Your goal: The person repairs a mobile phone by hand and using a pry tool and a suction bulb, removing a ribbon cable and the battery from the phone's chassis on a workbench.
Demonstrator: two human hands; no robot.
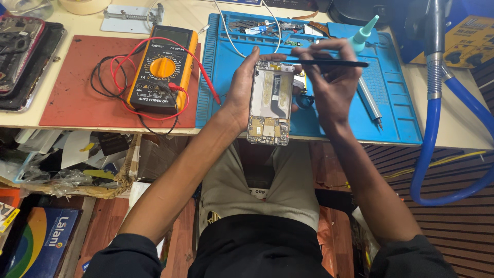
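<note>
My left hand (241, 90) grips an opened smartphone (270, 103) with its back cover off, so the silver frame, a flex cable and circuit boards show. I hold it upright over the front edge of a blue work mat (396, 110). My right hand (334, 82) pinches a thin black tool (334, 64) that lies level above the phone's top edge, its tip pointing left toward my left fingertips. The right palm sits just right of the phone.
An orange multimeter (163, 69) with red and black leads lies on a red mat (72, 87) at the left. A metal screwdriver (369, 100) and a teal nozzle bottle (363, 34) rest on the blue mat. A blue hose (435, 149) hangs at the right. Clutter fills the shelf below.
</note>
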